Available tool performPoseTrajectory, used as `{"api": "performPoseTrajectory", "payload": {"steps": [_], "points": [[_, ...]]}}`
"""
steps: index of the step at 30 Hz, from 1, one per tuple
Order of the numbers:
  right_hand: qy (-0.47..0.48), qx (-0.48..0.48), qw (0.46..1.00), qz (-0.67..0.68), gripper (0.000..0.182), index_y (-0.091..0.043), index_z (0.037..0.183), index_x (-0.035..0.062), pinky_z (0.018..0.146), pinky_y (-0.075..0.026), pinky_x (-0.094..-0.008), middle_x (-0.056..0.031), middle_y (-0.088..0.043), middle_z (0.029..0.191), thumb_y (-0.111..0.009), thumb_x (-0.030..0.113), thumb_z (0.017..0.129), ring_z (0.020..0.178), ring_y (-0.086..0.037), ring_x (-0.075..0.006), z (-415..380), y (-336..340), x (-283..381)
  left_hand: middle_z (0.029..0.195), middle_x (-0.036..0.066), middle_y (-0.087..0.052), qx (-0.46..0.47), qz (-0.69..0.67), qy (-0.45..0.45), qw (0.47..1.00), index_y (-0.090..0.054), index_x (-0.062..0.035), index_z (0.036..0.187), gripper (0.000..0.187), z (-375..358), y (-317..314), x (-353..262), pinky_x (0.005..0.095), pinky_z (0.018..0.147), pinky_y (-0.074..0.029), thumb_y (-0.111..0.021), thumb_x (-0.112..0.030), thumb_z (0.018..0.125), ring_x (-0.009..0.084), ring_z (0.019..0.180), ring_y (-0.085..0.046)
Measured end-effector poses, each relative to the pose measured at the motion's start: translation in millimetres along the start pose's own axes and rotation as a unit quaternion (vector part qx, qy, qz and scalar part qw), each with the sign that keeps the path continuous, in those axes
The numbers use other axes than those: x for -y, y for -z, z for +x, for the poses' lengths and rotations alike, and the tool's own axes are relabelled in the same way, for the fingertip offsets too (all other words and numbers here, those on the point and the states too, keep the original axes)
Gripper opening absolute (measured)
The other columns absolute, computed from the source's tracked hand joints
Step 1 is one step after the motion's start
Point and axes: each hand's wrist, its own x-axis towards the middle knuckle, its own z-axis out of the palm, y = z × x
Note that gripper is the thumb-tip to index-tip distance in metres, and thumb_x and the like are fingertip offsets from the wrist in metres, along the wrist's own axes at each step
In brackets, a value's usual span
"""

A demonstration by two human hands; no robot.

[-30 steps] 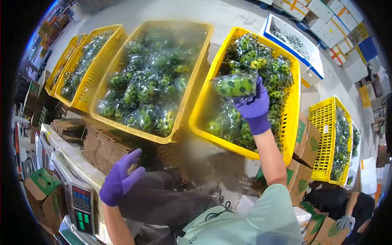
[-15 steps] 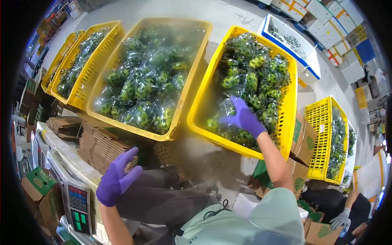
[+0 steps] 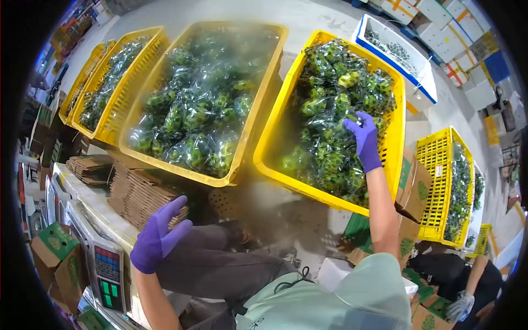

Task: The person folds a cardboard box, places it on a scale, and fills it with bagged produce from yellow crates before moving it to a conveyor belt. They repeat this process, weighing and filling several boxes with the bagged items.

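Observation:
My right hand (image 3: 365,142), in a purple glove, is over the right yellow crate (image 3: 275,159), its fingers closed on the plastic of a bagged green bundle (image 3: 352,116). Many similar clear bags of green produce fill this crate. My left hand (image 3: 159,236), also purple-gloved, hovers above my thigh with its fingers apart and nothing in it. Near it are a stack of flat cardboard (image 3: 140,192) and a scale (image 3: 107,275) with a keypad. A second big yellow crate (image 3: 242,159) full of bagged greens stands to the left, partly blurred by haze.
More yellow crates (image 3: 113,124) stand at the far left and another (image 3: 434,192) at the right. A white foam box (image 3: 423,82) is behind. Open cartons (image 3: 55,247) are at the lower left. A co-worker's gloved hand (image 3: 461,306) touches a carton at the lower right.
My right hand has moved right and slightly up over the crate, and its spread fingers have closed on a bag. My left hand is nearly still. The co-worker's hand has shifted slightly.

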Motion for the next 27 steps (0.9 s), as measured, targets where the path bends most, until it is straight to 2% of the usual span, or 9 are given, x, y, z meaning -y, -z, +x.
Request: {"api": "performPoseTrajectory", "payload": {"steps": [7,9,11,13,14,18,23,25,27], "points": [[0.157,-0.24,0.85,-0.442,0.063,-0.051,0.128,0.01,0.099,-0.038,-0.042,-0.0224,-0.051,0.127,-0.077,0.014,0.07,0.119,-0.045,-0.04,-3,-6,22,0.125,0.019,-0.058,0.004,0.006,0.004,1.0,-0.05,-0.0004,0.132,0.055,1,1,0,0.0356,0.096,-0.045,-0.068,-0.022,0.085,0.028,0.113,-0.058],[0.37,-0.173,0.773,-0.486,0.049,-0.055,0.121,0.0088,0.093,-0.043,-0.0442,-0.018,-0.056,0.12,-0.07,0.017,0.074,0.111,-0.052,-0.0391,-10,-14,50,0.126,0.019,-0.058,0.006,0.019,0.004,1.0,-0.05,-0.0002,0.132,0.055,1,1,-3,0.0357,0.096,-0.045,-0.068,-0.022,0.085,0.0286,0.113,-0.058],[0.353,0.062,0.854,-0.378,0.025,-0.065,0.102,0.0083,0.085,-0.049,-0.0432,-0.0153,-0.066,0.094,-0.058,0.007,0.078,0.092,-0.062,-0.0329,-12,-41,44,0.126,0.02,-0.058,0.008,0.034,0.006,0.999,-0.05,-0.0001,0.132,0.055,2,1,-4,0.0358,0.096,-0.045,-0.068,-0.022,0.085,0.0291,0.113,-0.058],[0.417,0.25,0.732,-0.478,0.031,-0.065,0.107,0.0147,0.085,-0.048,-0.0401,-0.0092,-0.064,0.105,-0.056,0.008,0.078,0.102,-0.059,-0.0281,-12,-69,21,0.126,0.02,-0.057,0.006,0.039,-0.003,0.999,-0.05,0.0003,0.132,0.055,1,0,-4,0.0362,0.097,-0.044,-0.067,-0.023,0.085,0.0301,0.114,-0.058],[0.49,0.178,0.639,-0.566,0.032,-0.064,0.107,0.0193,0.089,-0.043,-0.0423,-0.0049,-0.061,0.108,-0.057,0.01,0.078,0.108,-0.054,-0.0269,-22,-83,-4,0.126,0.02,-0.057,0.004,0.041,-0.002,0.999,-0.05,0.0003,0.132,0.055,1,1,-4,0.0362,0.097,-0.044,-0.067,-0.023,0.085,0.0301,0.114,-0.058],[0.473,0.199,0.606,-0.608,0.03,-0.062,0.106,0.0207,0.089,-0.041,-0.043,-0.0031,-0.059,0.108,-0.059,0.014,0.076,0.106,-0.053,-0.0255,-6,-100,-29,0.126,0.021,-0.057,0.0,0.035,0.0,0.999,-0.051,0.0008,0.131,0.055,0,2,1,0.0365,0.097,-0.044,-0.067,-0.025,0.085,0.0309,0.115,-0.057],[0.428,0.227,0.686,-0.543,0.038,-0.063,0.104,0.0157,0.087,-0.043,-0.0419,-0.0071,-0.06,0.104,-0.071,0.019,0.068,0.101,-0.056,-0.0266,-11,-90,-15,0.127,0.022,-0.056,0.006,0.041,0.006,0.999,-0.05,0.0015,0.13,0.056,-2,5,-4,0.0368,0.097,-0.044,-0.067,-0.026,0.085,0.0321,0.116,-0.056],[0.29,0.128,0.899,-0.303,0.042,-0.061,0.107,0.0086,0.084,-0.046,-0.0423,-0.0119,-0.062,0.103,-0.073,0.02,0.069,0.096,-0.059,-0.0316,-11,-87,-21,0.128,0.022,-0.056,0.006,0.028,0.004,1.0,-0.05,0.0012,0.131,0.056,-2,6,-4,0.0372,0.097,-0.044,-0.067,-0.026,0.085,0.0328,0.115,-0.057],[0.301,0.083,0.911,-0.268,0.045,-0.058,0.111,0.0016,0.08,-0.049,-0.0364,-0.0108,-0.063,0.102,-0.074,0.022,0.074,0.088,-0.061,-0.0259,-5,-82,-25,0.127,0.022,-0.056,0.01,0.044,0.008,0.999,-0.05,0.0008,0.131,0.056,-2,7,-7,0.0373,0.097,-0.045,-0.067,-0.026,0.085,0.0331,0.115,-0.057]]}}
